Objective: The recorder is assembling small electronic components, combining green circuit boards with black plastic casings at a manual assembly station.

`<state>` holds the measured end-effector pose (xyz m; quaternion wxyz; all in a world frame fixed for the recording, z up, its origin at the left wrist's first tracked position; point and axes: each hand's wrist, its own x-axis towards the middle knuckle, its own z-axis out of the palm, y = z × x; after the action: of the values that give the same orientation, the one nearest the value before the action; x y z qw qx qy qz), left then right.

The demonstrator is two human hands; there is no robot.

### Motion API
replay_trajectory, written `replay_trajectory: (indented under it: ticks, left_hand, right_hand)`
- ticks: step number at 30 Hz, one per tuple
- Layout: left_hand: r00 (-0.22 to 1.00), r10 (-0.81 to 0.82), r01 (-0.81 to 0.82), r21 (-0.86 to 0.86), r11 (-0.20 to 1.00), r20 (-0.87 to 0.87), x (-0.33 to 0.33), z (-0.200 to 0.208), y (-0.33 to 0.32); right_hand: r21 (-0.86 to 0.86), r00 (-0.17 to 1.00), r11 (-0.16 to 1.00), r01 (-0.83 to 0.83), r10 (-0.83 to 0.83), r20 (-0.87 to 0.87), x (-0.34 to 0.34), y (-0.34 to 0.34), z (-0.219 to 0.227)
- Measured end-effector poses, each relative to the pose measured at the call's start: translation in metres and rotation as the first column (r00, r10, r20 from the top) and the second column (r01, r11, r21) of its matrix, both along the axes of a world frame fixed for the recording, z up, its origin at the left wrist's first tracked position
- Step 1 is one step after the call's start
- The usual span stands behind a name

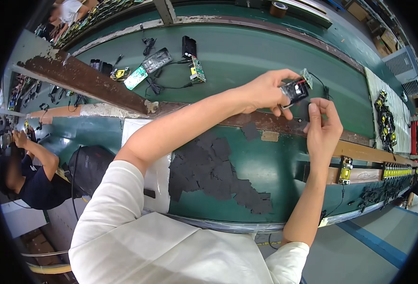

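Over the green conveyor, my left hand (pixel 264 92) grips a small black plastic case (pixel 295 91). A green circuit board (pixel 307 78) stands at the case's far right edge, with a red wire between them. From the board a black cord (pixel 326 90) trails off to the right. Just right of the case is my right hand (pixel 326 125), its thumb and fingers curled together. A dark, blurred patch lies beside those fingertips; whether it is held is unclear. Thin black square sheets (pixel 209 163) are spread in a loose pile on the green bench in front of me.
Black cases (pixel 157 60), boards (pixel 136 78) and cords lie on the conveyor (pixel 247 52) at far left. A metal post (pixel 76 78) slants across the left. Yellow-and-black assemblies (pixel 345 170) line the ledge at right. Another person (pixel 33 175) works at left, beside a black bag (pixel 91 165).
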<state>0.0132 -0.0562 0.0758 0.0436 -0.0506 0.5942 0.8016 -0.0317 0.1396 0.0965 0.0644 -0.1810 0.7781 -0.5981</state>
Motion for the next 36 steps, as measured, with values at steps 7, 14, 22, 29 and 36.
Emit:
replay_trajectory:
  ticks: [7,14,22,29,36]
  left_hand:
    - [0.98,-0.169,0.191,-0.259,0.947,0.102,0.014,0.029,0.01]
    - [0.965,-0.181,0.14,-0.208,0.968,-0.19,0.013,0.032,0.002]
    - [0.602,-0.139,-0.69,-0.6,0.405,-0.786,-0.002,0.007,-0.004]
    - [0.858,-0.003,-0.374,-0.628,0.683,-0.513,-0.001,0.001,0.0]
    - [0.94,-0.036,-0.058,-0.265,0.962,-0.338,0.016,0.008,0.015]
  right_hand:
    - [0.163,0.681,0.981,0.102,0.05,-0.731,-0.001,-0.003,-0.004]
    - [-0.075,0.966,0.99,-0.121,0.1,-0.24,-0.033,0.028,-0.006]
    - [-0.071,0.884,0.97,-0.233,0.242,0.401,0.002,0.004,0.016]
    - [0.083,0.928,0.995,-0.046,0.073,-0.365,0.006,-0.011,-0.011]
    - [0.154,0.886,0.977,0.147,-0.061,-0.461,0.004,-0.008,-0.013]
